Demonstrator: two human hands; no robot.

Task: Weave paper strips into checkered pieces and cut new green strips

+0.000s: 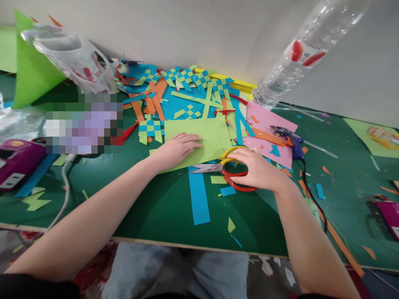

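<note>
A sheet of light green paper (212, 137) lies on the table in front of me. My left hand (179, 149) rests flat on its left part, fingers stretched out. Just right of the sheet, my right hand (257, 168) grips a pair of scissors (215, 167) with one yellow and one red handle. The blades are slightly parted and point left, close to the sheet's lower edge. Under the blades a blue paper strip (199, 199) runs towards me. Woven blue and green paper pieces (151, 128) lie behind the sheet, partly covered by other strips.
A pink sheet (280, 120) with a blue glue gun (296, 147) lies to the right, its black cord trailing forward. A clear plastic bottle (305, 54) stands behind. At left are a bagged cup (68, 54), a purple box (20, 162) and a white cable (66, 182). Paper scraps dot the green table (149, 216).
</note>
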